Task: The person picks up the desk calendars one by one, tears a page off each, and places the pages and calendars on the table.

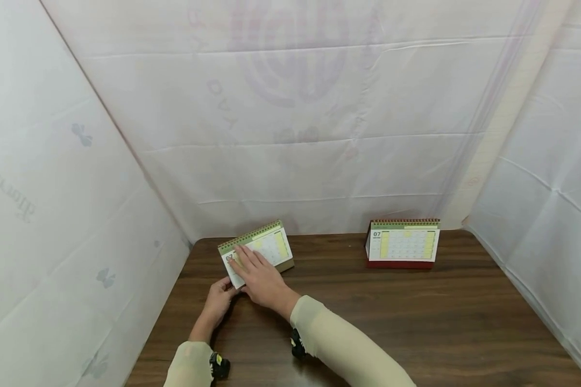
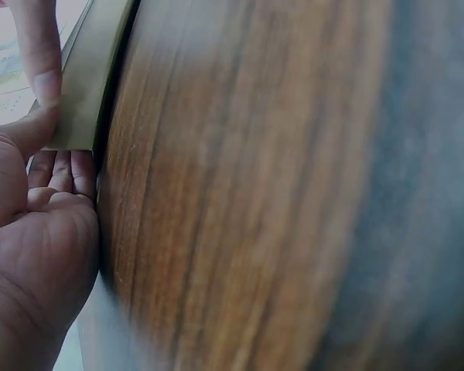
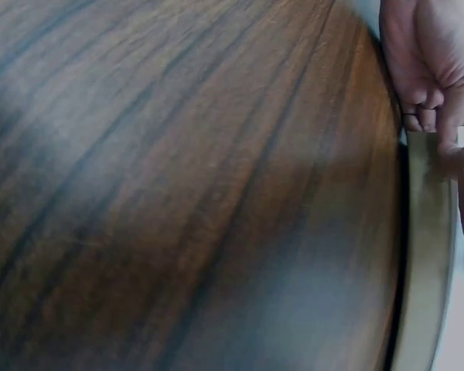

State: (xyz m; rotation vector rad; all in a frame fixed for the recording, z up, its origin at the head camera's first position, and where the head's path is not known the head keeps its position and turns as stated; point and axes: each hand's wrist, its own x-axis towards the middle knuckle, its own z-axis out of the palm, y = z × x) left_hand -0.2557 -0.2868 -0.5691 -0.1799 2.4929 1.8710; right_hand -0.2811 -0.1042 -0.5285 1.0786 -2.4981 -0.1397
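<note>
A desk calendar (image 1: 273,248) with a green spiral-bound top and a tan base stands tilted at the table's back left. My left hand (image 1: 217,303) holds its lower left corner. In the left wrist view, the thumb lies on the front of the tan base (image 2: 85,85) and the other fingers reach behind it, their tips hidden. My right hand (image 1: 266,282) rests across the calendar's front page with its fingers extended. Its thumb comes down close to the left thumb at the base's edge.
A second desk calendar (image 1: 406,244), on a red base, stands upright at the back right of the dark wooden table (image 1: 358,301). White sheets (image 1: 295,177) hang behind and along both sides of the table.
</note>
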